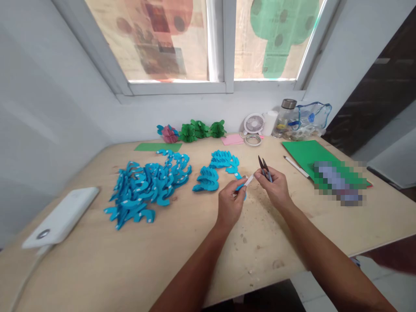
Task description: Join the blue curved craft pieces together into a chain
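My left hand pinches a small blue paper piece over the middle of the table. From it a narrow white strip, tape by its look, runs across to my right hand, whose thumb and finger meet its far end. That same hand grips scissors with dark blades pointing up and away, slightly apart. Just beyond my left hand lie folded blue paper pieces and another blue cluster. A large heap of curved blue paper pieces, many with white patches, spreads to the left.
A white power bank with a cable lies at the left. Green paper flowers, a small fan, a tape roll and a glass bottle line the wall. Green sheets and a white pen lie right.
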### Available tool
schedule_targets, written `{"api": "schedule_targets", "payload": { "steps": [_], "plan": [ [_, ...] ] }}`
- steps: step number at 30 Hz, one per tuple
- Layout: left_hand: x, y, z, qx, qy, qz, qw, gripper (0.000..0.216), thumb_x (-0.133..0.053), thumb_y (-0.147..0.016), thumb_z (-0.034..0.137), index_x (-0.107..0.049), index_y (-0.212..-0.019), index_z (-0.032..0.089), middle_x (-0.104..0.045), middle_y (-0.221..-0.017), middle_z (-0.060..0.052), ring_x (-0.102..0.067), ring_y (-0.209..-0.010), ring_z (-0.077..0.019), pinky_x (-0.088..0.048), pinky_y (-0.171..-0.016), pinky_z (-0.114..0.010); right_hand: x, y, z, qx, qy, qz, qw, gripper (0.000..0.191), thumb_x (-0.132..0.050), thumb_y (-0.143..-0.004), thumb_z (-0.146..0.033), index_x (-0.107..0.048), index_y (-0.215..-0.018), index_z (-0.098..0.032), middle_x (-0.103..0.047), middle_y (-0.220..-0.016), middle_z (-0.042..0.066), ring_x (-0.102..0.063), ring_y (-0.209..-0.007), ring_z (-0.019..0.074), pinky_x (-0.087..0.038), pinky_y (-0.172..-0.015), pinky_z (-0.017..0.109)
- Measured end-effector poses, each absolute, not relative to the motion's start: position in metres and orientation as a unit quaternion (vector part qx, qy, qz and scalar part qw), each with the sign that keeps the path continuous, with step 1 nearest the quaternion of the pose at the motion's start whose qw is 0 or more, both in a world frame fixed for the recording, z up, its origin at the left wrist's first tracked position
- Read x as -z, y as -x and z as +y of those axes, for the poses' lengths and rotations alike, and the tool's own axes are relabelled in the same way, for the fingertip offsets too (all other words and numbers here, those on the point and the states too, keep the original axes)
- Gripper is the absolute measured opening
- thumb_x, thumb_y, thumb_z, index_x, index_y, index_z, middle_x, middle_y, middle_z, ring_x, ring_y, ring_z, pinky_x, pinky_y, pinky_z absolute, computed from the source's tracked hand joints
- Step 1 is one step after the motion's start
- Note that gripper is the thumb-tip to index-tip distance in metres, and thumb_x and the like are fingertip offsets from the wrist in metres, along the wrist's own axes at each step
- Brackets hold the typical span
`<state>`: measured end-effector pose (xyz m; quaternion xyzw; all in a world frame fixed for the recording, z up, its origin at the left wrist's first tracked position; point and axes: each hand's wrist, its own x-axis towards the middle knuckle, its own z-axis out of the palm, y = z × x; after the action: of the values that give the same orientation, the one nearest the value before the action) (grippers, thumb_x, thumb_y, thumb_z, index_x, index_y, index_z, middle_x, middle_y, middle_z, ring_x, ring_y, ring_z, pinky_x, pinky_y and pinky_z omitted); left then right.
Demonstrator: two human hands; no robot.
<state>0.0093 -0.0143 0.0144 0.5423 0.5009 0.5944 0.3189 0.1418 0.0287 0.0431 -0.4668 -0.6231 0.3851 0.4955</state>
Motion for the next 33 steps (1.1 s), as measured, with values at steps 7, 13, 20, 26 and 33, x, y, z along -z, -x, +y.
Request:
{"api": "schedule_targets", "payload": {
  "steps": [7,13,20,26,33],
  "plan": [
    [-0.009,-0.008,-0.012,-0.616,-0.491,0.512,0.342,0.021,-0.058,-0.075,0.025,-0.07,-0.091,0.018,-0.067,-0.077,-0.003,-0.058,-0.064,-0.013,-0.045,-0.057,-0.022,-0.037,-0.144,0.034,-0.292,0.519,-0.633,0.495,0.025,-0.054,-0.076,-0.042,-0.06,-0.083,-0.019,-0.035,-0.048,-0.007,-0.032,-0.045,0.0092,-0.025,-0.046,0.022],
    [-0.001,-0.003,-0.005,-0.642,-0.441,0.504,0.374,0.024,-0.062,-0.073,0.03,-0.069,-0.092,0.017,-0.067,-0.078,-0.003,-0.06,-0.074,-0.0153,-0.047,-0.065,-0.024,-0.041,-0.151,0.039,-0.411,0.488,-0.596,0.488,0.038,-0.05,-0.077,-0.053,-0.06,-0.08,-0.016,-0.034,-0.048,-0.006,-0.03,-0.044,0.0088,-0.023,-0.044,0.022],
    [-0.004,-0.001,-0.006,-0.656,-0.437,0.487,0.376,0.027,-0.064,-0.072,0.032,-0.069,-0.094,0.016,-0.069,-0.081,-0.004,-0.061,-0.079,-0.0166,-0.047,-0.073,-0.027,-0.035,-0.149,0.041,-0.523,0.461,-0.589,0.409,0.057,-0.038,-0.079,-0.065,-0.06,-0.064,-0.014,-0.03,-0.04,-0.007,-0.026,-0.038,0.007,-0.019,-0.042,0.023],
    [-0.008,-0.001,-0.008,-0.666,-0.428,0.472,0.388,0.026,-0.067,-0.07,0.032,-0.07,-0.09,0.017,-0.069,-0.081,-0.004,-0.062,-0.079,-0.0171,-0.046,-0.076,-0.027,-0.033,-0.149,0.042,-0.551,0.462,-0.591,0.365,0.057,-0.039,-0.079,-0.064,-0.061,-0.066,-0.013,-0.03,-0.039,-0.007,-0.026,-0.037,0.0066,-0.017,-0.041,0.023],
    [-0.012,-0.002,-0.01,-0.666,-0.426,0.465,0.398,0.024,-0.067,-0.07,0.03,-0.071,-0.09,0.018,-0.07,-0.084,-0.004,-0.061,-0.08,-0.0167,-0.046,-0.075,-0.026,-0.032,-0.147,0.041,-0.552,0.452,-0.6,0.362,0.055,-0.039,-0.081,-0.062,-0.061,-0.065,-0.013,-0.028,-0.039,-0.007,-0.024,-0.038,0.0065,-0.016,-0.042,0.024]
  ]
}}
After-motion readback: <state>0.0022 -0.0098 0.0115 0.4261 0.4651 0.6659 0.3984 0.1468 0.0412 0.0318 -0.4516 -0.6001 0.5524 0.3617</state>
